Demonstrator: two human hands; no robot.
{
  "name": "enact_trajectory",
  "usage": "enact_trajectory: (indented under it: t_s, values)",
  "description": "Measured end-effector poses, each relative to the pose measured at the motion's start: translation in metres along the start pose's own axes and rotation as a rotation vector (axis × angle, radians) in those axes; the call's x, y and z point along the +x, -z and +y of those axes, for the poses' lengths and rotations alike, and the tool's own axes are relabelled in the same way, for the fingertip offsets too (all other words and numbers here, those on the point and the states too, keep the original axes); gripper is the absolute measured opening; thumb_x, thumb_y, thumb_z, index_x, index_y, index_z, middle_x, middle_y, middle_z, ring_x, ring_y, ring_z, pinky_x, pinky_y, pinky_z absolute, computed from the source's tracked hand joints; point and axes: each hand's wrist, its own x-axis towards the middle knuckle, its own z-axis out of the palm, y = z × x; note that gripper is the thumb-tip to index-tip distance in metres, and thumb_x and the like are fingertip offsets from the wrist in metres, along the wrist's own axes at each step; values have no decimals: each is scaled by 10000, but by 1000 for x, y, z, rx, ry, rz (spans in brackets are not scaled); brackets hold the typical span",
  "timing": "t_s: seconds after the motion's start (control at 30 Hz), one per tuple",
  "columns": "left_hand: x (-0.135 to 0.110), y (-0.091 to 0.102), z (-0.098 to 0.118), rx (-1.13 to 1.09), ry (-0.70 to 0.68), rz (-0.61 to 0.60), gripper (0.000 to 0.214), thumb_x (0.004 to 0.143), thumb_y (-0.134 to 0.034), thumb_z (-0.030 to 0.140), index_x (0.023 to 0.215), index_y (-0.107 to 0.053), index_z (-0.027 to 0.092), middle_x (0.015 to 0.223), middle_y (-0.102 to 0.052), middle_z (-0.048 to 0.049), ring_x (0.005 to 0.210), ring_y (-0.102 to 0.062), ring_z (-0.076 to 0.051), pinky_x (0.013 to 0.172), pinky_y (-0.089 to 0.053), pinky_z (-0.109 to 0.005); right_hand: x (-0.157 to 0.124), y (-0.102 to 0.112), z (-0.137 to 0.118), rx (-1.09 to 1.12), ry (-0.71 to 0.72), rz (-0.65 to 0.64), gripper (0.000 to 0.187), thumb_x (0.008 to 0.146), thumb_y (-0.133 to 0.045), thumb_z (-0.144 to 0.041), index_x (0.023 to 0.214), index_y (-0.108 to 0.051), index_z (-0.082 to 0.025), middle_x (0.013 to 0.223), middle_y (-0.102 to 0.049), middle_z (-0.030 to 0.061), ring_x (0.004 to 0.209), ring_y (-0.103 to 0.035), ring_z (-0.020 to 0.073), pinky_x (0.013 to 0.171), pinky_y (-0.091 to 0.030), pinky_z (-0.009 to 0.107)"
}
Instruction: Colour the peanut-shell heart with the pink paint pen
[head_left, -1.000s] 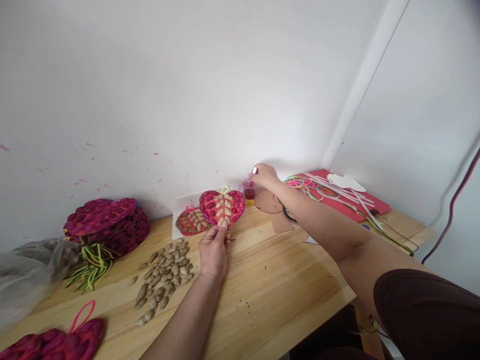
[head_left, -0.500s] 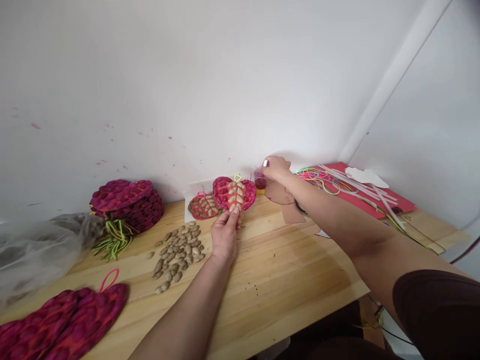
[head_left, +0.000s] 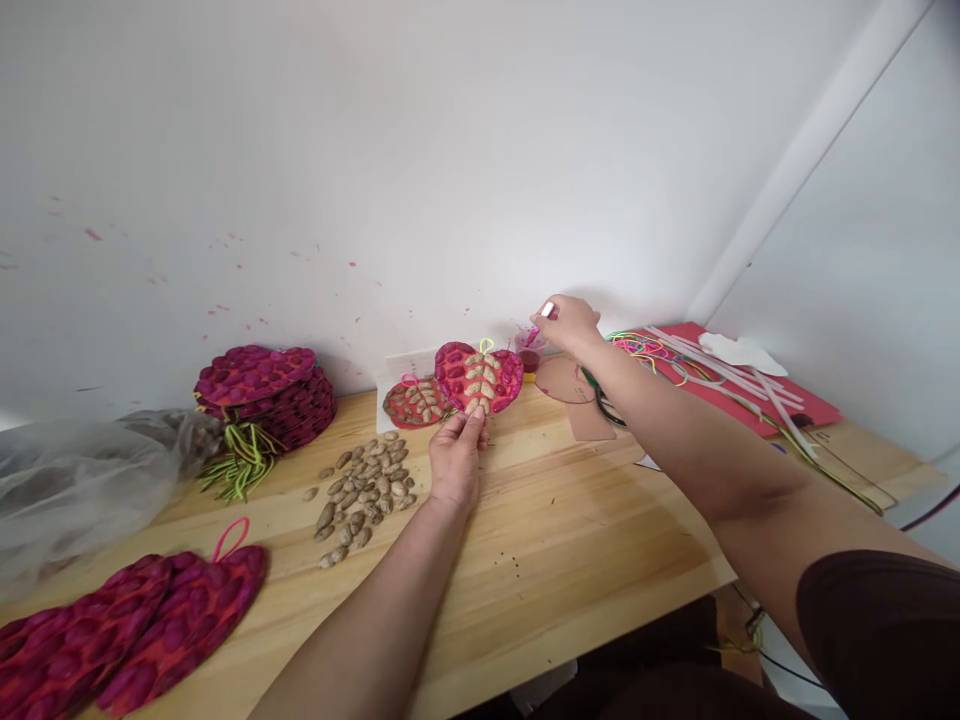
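Note:
My left hand (head_left: 455, 455) pinches the lower tip of a heart-shaped ornament (head_left: 479, 378) between thumb and fingers. Tan, peanut-like shells run down its middle, with magenta-painted ones on both sides and a yellow loop on top. At the back, my right hand (head_left: 568, 325) is closed around a small brush (head_left: 534, 334) with a white end and magenta on its lower part. The brush points down at a clear cup (head_left: 529, 358) of dark pink paint; whether it touches the paint is unclear. A second ornament (head_left: 415, 402), red with brown and tan shells, lies on white paper behind my left hand.
Loose tan shells (head_left: 367, 487) are scattered left of my left arm. Stacked magenta pieces (head_left: 262, 395) with green cords stand behind them; more magenta pieces (head_left: 187, 610) lie front left beside clear plastic (head_left: 97, 495). Coloured cords (head_left: 645, 350), scissors (head_left: 606, 405) and red sheets (head_left: 795, 395) are at right.
My right hand has risen slightly from the cup, and more of the magenta-coated brush shows. My left hand keeps its hold on the ornament. The whole view has shifted a little.

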Motion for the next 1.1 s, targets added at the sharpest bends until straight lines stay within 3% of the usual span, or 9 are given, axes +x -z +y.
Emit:
enact_trajectory:
  t_s: [0.17, 0.33, 0.7, 1.1]
  values:
    - [-1, 0, 1, 2, 8, -3, 499, 495, -976, 518, 677, -686, 155, 632, -581, 21, 572, -473, -79, 546, -361, -221, -10, 12, 12, 119, -12, 96, 243, 952, -554, -395, 1044, -710, -232, 997, -774, 58, 929, -670, 240, 851, -453, 359]
    - [0, 1, 0, -1, 14, -13, 509, 504, -979, 530, 660, -674, 153, 611, -578, 19, 562, -461, -73, 546, -360, -215, -18, 8, 18, 173, 22, 108, 237, 958, -560, -385, 1039, -706, -217, 942, -770, 38, 864, -667, 207, 802, -443, 315]
    - [1, 1, 0, -2, 10, -16, 517, 508, -975, 532, 690, -677, 151, 642, -572, 23, 586, -481, -80, 558, -364, -223, -24, -4, 14, 75, 78, 76, 168, 933, -599, -346, 991, -716, -239, 952, -767, 60, 1011, -637, 269, 950, -392, 407]
    - [0, -2, -1, 7, 10, -23, 577, 481, -964, 605, 689, -678, 148, 629, -587, 14, 573, -486, -85, 545, -366, -226, -4, -10, 9, -4, 92, -18, 147, 896, -624, -352, 919, -727, -250, 953, -783, 45, 945, -675, 250, 877, -400, 381]
